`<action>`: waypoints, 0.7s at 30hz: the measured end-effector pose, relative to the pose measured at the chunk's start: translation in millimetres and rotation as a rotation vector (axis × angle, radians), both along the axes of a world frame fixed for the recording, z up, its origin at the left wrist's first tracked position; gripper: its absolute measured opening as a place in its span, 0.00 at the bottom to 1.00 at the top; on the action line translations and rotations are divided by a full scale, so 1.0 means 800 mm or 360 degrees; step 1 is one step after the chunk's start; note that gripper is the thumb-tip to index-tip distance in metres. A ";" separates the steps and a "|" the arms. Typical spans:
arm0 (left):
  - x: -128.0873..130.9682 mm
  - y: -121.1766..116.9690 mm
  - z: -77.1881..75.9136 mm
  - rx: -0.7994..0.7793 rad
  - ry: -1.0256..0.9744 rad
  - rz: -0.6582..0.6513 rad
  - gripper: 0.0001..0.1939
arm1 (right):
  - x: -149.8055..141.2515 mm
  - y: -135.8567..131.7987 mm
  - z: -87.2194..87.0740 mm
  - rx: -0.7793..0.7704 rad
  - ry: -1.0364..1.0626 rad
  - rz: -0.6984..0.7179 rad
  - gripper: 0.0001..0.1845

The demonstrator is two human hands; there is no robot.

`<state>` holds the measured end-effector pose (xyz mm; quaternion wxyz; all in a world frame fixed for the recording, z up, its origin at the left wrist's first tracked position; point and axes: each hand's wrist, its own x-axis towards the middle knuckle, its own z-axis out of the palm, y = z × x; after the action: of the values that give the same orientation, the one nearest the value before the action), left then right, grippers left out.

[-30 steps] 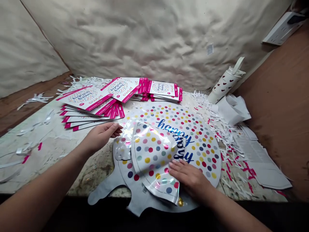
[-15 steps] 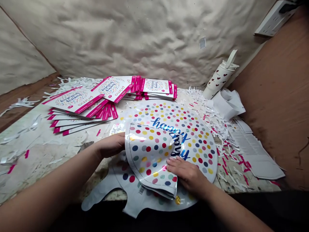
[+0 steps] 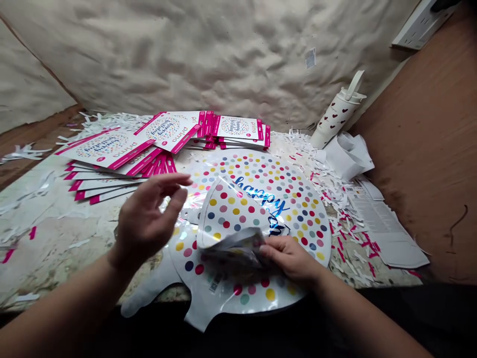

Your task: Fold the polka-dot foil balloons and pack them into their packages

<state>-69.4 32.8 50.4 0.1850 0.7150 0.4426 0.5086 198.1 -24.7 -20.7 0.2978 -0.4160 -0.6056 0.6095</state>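
Observation:
Partly folded, a polka-dot foil balloon (image 3: 231,214) lies over other flat dotted balloons (image 3: 276,171) with blue "happy" lettering. My right hand (image 3: 292,258) pinches the near edge of the folded balloon between thumb and fingers, lifting that edge toward the middle. To the left of it, my left hand (image 3: 154,211) is raised above the table, its fingers curved and thumb apart, holding nothing. White tails of the balloons stick out at the front left, over the table's near edge.
Stacks of pink-edged packets (image 3: 112,151) stand at the back left, with another packet stack (image 3: 240,129) behind the balloons. A heart-patterned bottle (image 3: 337,118) leans at the right beside crumpled paper (image 3: 350,155). Paper shreds litter the table; a printed sheet (image 3: 391,236) lies right.
My left hand has let go of the folded balloon's left edge and risen. My right hand has gone from pressing flat to pinching the near edge, which is now folded up.

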 end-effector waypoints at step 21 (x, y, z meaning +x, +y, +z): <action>0.171 0.033 -0.086 0.0042 0.1483 -0.1053 0.18 | 0.145 0.158 -0.023 -0.0316 0.0518 -0.1851 0.16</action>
<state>67.1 59.5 -18.3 0.1108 0.9665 0.2235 0.0602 314.0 101.7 -39.5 0.6301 -0.6058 -0.1664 0.4564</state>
